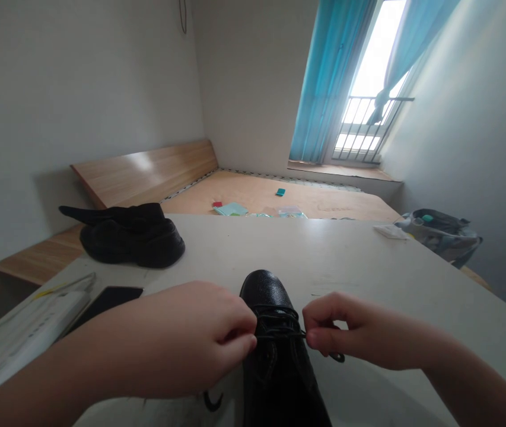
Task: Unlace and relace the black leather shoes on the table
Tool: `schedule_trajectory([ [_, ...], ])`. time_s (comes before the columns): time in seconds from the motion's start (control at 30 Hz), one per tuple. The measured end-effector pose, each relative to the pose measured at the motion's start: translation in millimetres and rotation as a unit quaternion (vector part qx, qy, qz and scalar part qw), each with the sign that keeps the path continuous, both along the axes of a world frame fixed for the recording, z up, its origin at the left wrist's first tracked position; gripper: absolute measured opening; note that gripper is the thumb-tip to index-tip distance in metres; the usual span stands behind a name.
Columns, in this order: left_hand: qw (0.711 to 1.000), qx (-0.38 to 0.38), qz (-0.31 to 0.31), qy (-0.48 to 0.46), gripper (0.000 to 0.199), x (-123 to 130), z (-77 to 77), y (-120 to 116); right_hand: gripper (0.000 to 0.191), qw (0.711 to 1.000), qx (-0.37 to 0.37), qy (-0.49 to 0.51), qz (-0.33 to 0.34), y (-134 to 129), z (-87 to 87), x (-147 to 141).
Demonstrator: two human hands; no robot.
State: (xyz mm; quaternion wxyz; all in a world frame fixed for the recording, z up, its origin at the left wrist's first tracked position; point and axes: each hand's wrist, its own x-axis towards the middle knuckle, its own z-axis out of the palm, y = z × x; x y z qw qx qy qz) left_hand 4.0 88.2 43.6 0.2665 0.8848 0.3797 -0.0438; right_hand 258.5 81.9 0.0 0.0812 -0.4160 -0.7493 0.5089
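A black leather shoe (282,379) lies on the white table in front of me, its toe pointing away. Black shoelace (279,323) runs in rows across its upper part. My left hand (217,341) is closed at the shoe's left side, pinching the lace between thumb and fingers. On the right side my right hand (346,332) pinches the lace too, with a loose end hanging below the fingers. The lace looks stretched between both hands, over the shoe. Another dark lace end shows under my left hand.
A second black shoe (132,237) sits at the table's far left. Near my left forearm lie a dark phone-like slab (108,302) and a white box (43,332). A small white packet (390,231) lies by the right edge, beside a bag (444,234). Behind stands a wooden bed (244,184).
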Motion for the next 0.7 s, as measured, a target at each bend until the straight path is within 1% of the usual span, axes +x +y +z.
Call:
schedule_trajectory([
  [0.07,0.997,-0.054,0.04,-0.027,0.031,1.3,0.3,3.9,0.036,0.99,-0.071,0.123,-0.003,2.5,-9.0,0.0],
  [0.1,0.994,-0.08,0.061,-0.046,0.032,2.7,-0.6,6.5,0.034,0.979,-0.087,0.183,-0.007,3.5,-12.4,-1.0],
  [0.13,0.989,-0.104,0.075,-0.069,0.033,4.4,-2.2,9.2,0.031,0.968,-0.093,0.233,-0.016,4.2,-14.9,-2.6],
  [0.2,0.977,-0.154,0.082,-0.126,0.032,7.9,-7.4,14.6,0.024,0.951,-0.088,0.294,-0.038,4.3,-18.1,-6.4],
  [0.23,0.969,-0.181,0.075,-0.152,0.031,9.3,-10.7,16.8,0.022,0.946,-0.087,0.308,-0.051,3.6,-19.0,-8.0],
  [0.3,0.953,-0.225,0.066,-0.193,0.027,10.9,-17.2,19.7,0.022,0.943,-0.099,0.304,-0.087,1.2,-19.5,-10.0],
  [0.4,0.94,-0.246,0.095,-0.217,0.027,11.7,-24.2,19.7,0.029,0.941,-0.116,0.274,-0.157,-4.1,-17.4,-10.8],
  [0.47,0.937,-0.246,0.131,-0.212,0.031,13.1,-25.6,17.7,0.032,0.936,-0.121,0.275,-0.186,-7.6,-14.4,-11.8],
  [0.57,0.937,-0.227,0.175,-0.2,0.035,18.3,-24.7,13.0,0.033,0.925,-0.11,0.304,-0.198,-11.3,-10.9,-16.0],
  [0.63,0.937,-0.209,0.193,-0.204,0.032,22.9,-25.0,9.0,0.035,0.919,-0.1,0.318,-0.211,-12.6,-11.0,-19.8],
  [0.7,0.934,-0.19,0.205,-0.224,0.029,26.5,-28.9,4.3,0.035,0.914,-0.093,0.322,-0.23,-13.6,-13.2,-23.3],
])
